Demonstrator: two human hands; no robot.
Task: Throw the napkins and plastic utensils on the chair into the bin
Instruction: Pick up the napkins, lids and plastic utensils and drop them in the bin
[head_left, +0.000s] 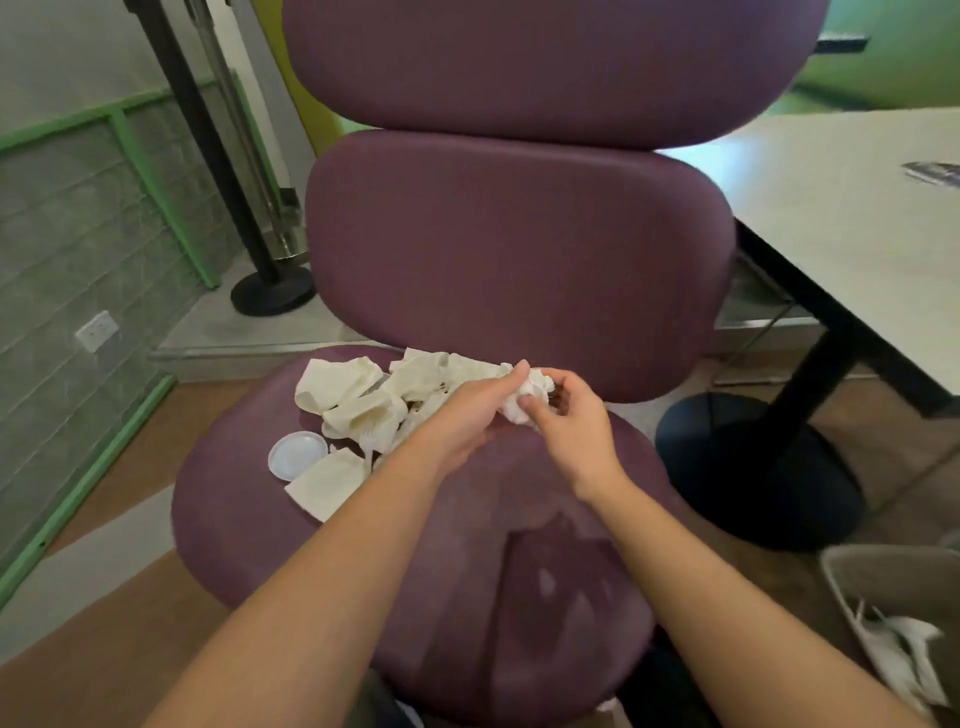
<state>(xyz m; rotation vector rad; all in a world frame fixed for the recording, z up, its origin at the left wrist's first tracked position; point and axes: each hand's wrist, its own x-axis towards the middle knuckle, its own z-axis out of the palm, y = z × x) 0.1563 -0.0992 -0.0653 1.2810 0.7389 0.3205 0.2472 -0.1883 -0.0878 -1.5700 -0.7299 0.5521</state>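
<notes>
Several crumpled cream napkins (363, 400) lie in a heap at the back left of the purple chair seat (467, 545). A round white plastic lid (297, 454) sits beside them, and a flat napkin (327, 483) lies just in front. Both hands meet at the heap's right end. My left hand (475, 410) and my right hand (569, 421) together grip one balled white napkin (530, 396) between their fingers. No plastic utensils show on the seat. The grey bin (841, 571) stands at the lower right on the floor with white scraps inside.
The chair's purple backrest (519, 270) rises right behind the heap. A white table (852, 228) on a black pedestal base (758, 467) stands to the right. A black post with a round base (272, 293) stands at the back left by the tiled wall.
</notes>
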